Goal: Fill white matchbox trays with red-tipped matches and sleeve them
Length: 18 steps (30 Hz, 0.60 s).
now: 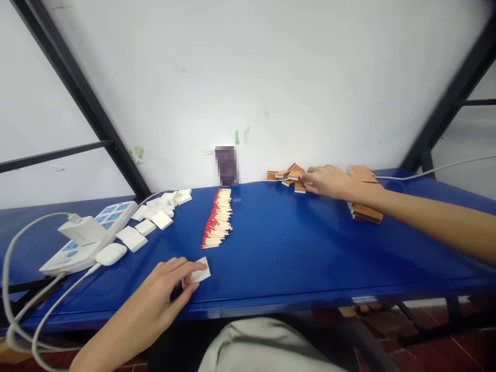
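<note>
Near the table's front edge, my left hand [170,289] grips a small white matchbox tray [203,273] between thumb and fingers. My right hand [325,181] stretches to the back of the table, its fingers curled at the right side of a loose pile of brown matchbox sleeves [295,175]. Its fingertips are partly hidden, and they close on a sleeve at the pile's edge. Between the hands lies a long row of matches [220,219], red heads to the left. More white trays [161,220] are heaped at the left.
A white power strip [91,243] with a plugged-in charger [83,230] and cables takes up the left side. Beside it lies a white earbud case [111,253]. Stacked matchbox sleeves [366,213] stand behind my right forearm. A wall backs the blue table [271,258]; black metal posts flank it.
</note>
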Each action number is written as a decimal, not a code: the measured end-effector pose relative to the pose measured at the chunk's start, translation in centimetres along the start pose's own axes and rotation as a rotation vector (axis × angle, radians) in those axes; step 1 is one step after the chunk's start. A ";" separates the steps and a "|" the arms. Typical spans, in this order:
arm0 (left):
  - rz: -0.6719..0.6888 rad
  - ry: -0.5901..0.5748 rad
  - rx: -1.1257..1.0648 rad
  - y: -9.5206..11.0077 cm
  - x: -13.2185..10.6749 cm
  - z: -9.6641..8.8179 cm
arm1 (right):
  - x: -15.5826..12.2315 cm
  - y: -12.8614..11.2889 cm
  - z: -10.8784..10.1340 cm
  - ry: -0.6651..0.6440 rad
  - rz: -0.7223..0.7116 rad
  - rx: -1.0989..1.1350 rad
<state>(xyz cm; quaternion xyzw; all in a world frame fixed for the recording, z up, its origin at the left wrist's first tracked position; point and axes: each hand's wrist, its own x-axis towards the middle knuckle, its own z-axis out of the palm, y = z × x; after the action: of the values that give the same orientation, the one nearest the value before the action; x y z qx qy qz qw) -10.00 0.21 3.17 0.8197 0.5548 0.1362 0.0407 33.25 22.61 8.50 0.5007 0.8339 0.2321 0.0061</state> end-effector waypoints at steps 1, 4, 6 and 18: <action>0.002 0.010 0.002 0.0 0.1 0.0 | -0.1 -0.1 -0.2 0.006 -0.011 -0.007; -0.007 -0.007 -0.034 0.2 0.4 -0.1 | -0.8 -0.5 -0.9 0.027 -0.029 -0.015; -0.004 -0.039 -0.072 0.3 0.6 -0.2 | -2.0 -1.5 -1.2 0.094 -0.029 0.030; -0.014 0.046 -0.165 -0.2 1.4 0.8 | -16.2 -2.5 0.1 0.267 0.162 0.377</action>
<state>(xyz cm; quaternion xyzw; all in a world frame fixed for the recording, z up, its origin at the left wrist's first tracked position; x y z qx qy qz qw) -9.48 1.62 2.64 0.8064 0.5482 0.1999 0.0965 39.26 8.04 3.84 0.5230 0.8131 0.1362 -0.2161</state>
